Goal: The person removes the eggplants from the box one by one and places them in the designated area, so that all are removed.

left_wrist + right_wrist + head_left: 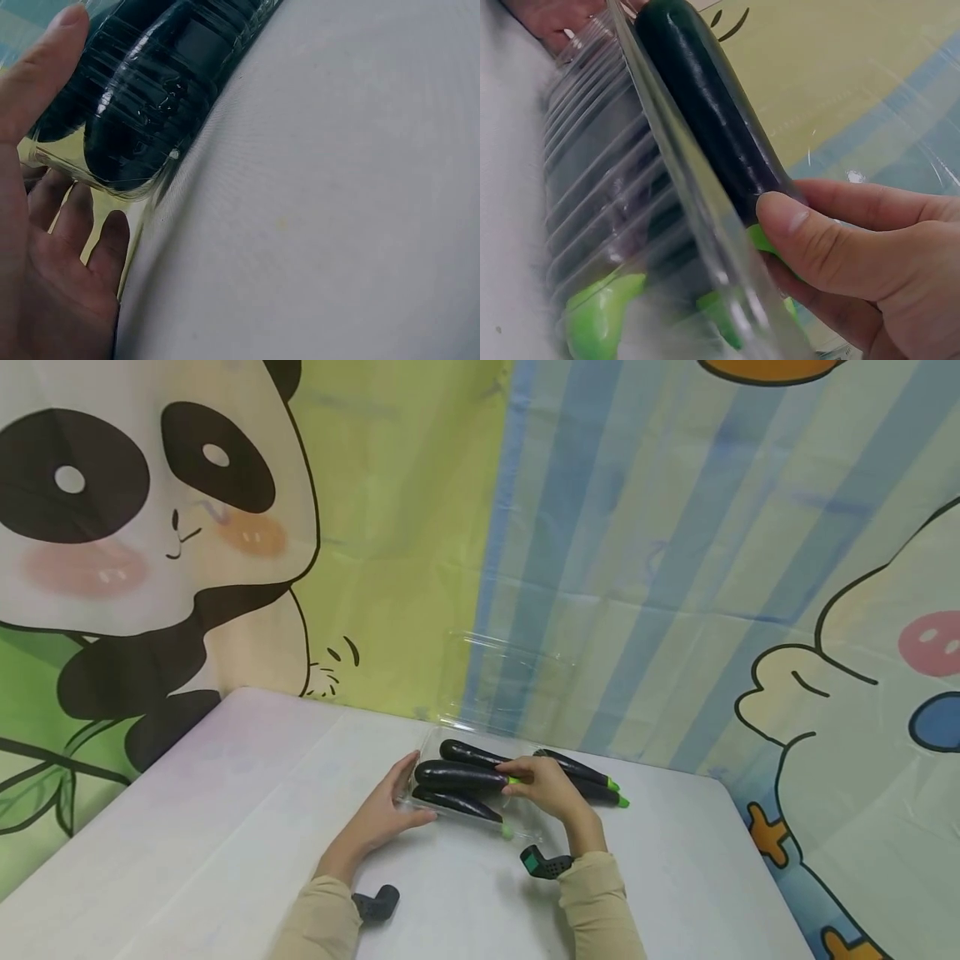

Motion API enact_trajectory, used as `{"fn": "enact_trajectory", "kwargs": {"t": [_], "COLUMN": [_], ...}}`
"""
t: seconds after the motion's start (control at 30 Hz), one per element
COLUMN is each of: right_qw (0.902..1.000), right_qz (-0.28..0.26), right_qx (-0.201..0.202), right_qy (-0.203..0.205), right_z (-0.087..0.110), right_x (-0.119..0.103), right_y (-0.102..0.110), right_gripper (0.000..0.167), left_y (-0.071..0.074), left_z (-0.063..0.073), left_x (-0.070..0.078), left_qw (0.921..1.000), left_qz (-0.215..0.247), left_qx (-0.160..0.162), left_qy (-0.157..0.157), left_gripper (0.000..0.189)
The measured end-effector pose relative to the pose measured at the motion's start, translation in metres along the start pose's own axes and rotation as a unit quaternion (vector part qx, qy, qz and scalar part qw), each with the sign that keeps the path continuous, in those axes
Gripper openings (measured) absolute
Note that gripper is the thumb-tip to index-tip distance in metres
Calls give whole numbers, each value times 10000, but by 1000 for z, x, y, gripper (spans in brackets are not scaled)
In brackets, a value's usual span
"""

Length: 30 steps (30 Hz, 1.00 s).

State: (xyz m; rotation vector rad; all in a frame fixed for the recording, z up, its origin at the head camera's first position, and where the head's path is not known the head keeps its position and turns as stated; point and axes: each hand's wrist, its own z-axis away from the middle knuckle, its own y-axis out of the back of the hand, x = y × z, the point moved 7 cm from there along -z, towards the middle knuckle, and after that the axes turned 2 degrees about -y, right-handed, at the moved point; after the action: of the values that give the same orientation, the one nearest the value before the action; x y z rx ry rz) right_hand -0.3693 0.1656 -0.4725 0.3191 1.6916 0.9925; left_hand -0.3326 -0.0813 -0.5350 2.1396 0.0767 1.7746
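A clear plastic box (525, 827) lies on the table with its see-through lid (510, 681) raised at the back. My right hand (546, 785) pinches a dark purple eggplant (457, 775) by its green stem end, between thumb and fingers. In the right wrist view this eggplant (705, 97) rises above the box's ribbed wall. Beneath it, a front eggplant (453, 802) lies inside the box, and another eggplant (472, 750) is behind. The left hand (378, 814) holds the box's left end, thumb along the front side and fingers at the end wall.
To the right of the box, two more eggplants (581, 768) with green tips lie on the white table (247, 827), partly behind my right hand. A printed curtain (405, 543) hangs along the table's back edge, close behind the raised lid.
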Motion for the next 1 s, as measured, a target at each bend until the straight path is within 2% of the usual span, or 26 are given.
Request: {"fn": "enact_trajectory", "kwargs": {"t": [0.27, 0.37, 0.47, 0.57, 0.67, 0.83, 1.0], "right_qw": [9999, 9998, 9998, 9997, 9991, 9977, 9950], "right_qz": [-71, -47, 110, 244, 319, 132, -102], "right_qx": [-111, -170, -147, -5, 207, 480, 745], "right_qy": [-11, -18, -3, -38, -186, -462, -653], "right_z": [3, 5, 6, 7, 9, 13, 16], "right_x": [-2, -3, -6, -8, -6, 1, 9], "right_y": [-1, -1, 1, 6, 11, 18, 23], "right_gripper": [37, 38, 38, 36, 34, 31, 30], "left_y": [5, 4, 3, 2, 0, 1, 6], "left_z": [12, 11, 8, 5, 3, 3, 9], "left_x": [29, 26, 14, 3, -1, 3, 22], "left_qw": [10000, 9999, 9999, 9998, 9997, 9997, 9999], "left_qz": [-38, -35, -32, -9, 75, 60, 49], "left_qx": [-27, 27, 103, 158, 166, 176, 130], "left_qy": [-82, -133, -128, -116, -149, -130, -52], "left_gripper": [102, 102, 103, 104, 104, 103, 101]}}
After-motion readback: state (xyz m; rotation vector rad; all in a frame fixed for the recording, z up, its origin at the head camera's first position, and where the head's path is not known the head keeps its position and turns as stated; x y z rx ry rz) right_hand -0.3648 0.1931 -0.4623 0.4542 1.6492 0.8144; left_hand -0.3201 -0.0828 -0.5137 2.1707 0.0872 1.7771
